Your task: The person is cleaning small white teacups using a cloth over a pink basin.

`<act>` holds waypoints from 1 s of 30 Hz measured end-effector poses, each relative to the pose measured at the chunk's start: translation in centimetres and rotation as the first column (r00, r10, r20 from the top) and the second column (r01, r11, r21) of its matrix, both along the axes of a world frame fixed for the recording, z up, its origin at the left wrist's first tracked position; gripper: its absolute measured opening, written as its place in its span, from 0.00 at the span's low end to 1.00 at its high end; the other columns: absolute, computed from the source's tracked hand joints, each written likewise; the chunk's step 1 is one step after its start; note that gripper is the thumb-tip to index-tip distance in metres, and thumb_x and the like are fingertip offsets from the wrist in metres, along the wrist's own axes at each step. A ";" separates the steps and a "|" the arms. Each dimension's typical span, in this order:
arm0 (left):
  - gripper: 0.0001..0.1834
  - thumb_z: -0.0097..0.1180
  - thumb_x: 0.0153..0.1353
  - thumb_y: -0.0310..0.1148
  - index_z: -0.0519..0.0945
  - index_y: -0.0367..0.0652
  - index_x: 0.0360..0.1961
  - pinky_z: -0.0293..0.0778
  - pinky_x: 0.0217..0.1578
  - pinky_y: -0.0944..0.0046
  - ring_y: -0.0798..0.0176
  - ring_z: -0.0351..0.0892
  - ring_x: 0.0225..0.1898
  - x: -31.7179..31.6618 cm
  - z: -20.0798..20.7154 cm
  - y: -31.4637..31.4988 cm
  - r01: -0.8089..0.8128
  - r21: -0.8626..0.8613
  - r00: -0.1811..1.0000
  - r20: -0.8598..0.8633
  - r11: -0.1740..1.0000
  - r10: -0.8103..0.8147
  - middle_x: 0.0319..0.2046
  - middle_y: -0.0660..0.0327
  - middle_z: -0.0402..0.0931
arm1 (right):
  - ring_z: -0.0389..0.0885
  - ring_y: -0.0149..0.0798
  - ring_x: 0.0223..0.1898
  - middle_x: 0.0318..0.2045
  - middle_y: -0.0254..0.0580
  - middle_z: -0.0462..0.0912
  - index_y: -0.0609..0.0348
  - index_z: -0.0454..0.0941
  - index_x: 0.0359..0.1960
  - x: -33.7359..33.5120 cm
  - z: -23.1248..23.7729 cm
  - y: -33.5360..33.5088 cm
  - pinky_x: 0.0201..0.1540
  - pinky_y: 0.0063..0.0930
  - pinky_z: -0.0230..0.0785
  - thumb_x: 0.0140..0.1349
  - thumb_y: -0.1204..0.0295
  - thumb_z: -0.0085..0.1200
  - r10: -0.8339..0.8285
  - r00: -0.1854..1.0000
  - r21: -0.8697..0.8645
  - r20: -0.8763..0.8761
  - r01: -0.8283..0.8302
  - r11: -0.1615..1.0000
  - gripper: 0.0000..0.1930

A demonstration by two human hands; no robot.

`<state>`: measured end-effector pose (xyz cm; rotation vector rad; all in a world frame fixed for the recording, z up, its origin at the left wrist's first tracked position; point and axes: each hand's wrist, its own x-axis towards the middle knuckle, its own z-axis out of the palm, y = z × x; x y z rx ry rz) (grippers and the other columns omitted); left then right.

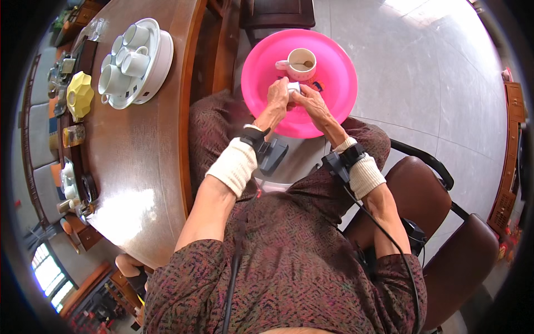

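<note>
Both of my hands hold a small white cup [293, 87] between them. My left hand [277, 96] has its fingers closed round the left side, and my right hand [313, 103] grips it from the right. Much of the cup is hidden by the fingers. Beneath it is a round pink plastic top [337, 67] with a raised rim and a dark printed figure; whether it is a basin or a stool I cannot tell. Just beyond my hands, a white mug [302, 72] stands upright on it, handle to the left, with a spoon [307, 64] inside.
To the left is a wooden table [139, 145] bearing a white oval tray [161, 72] with several white cups [136, 63]. A yellow faceted object [80, 94] and a jar [73, 136] stand farther left. Brown chairs [418, 192] are at my right; a dark stool [276, 12] stands ahead.
</note>
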<state>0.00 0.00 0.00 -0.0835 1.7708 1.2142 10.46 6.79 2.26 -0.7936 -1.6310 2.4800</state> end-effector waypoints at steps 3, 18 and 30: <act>0.22 0.43 0.56 0.45 0.74 0.38 0.42 0.74 0.13 0.58 0.53 0.78 0.23 1.9 -1.8 -0.6 -0.124 -0.022 0.991 -0.061 0.992 0.123 0.33 0.49 0.76 | 0.76 0.32 0.36 0.36 0.43 0.77 0.65 0.70 0.50 0.6 -2.4 -0.3 0.41 0.23 0.68 0.54 0.71 0.54 -0.206 0.967 -0.102 0.152 0.223 0.970 0.21; 0.23 0.38 0.62 0.52 0.73 0.42 0.41 0.73 0.18 0.58 0.58 0.78 0.25 0.6 -1.6 -0.1 -0.152 0.041 0.975 0.168 0.987 0.144 0.30 0.57 0.76 | 0.76 0.30 0.33 0.32 0.41 0.79 0.70 0.75 0.39 -0.7 -2.7 -0.7 0.33 0.21 0.68 0.59 0.69 0.48 -0.204 0.964 0.298 0.171 0.146 0.943 0.14; 0.26 0.44 0.56 0.49 0.71 0.32 0.40 0.73 0.21 0.57 0.54 0.78 0.24 0.7 3.6 0.3 0.019 0.035 1.000 0.020 0.999 -0.020 0.28 0.49 0.76 | 0.72 0.25 0.31 0.27 0.35 0.77 0.67 0.76 0.35 0.4 -0.2 -0.6 0.33 0.22 0.66 0.61 0.68 0.47 -0.157 0.987 0.403 -0.046 0.162 0.901 0.12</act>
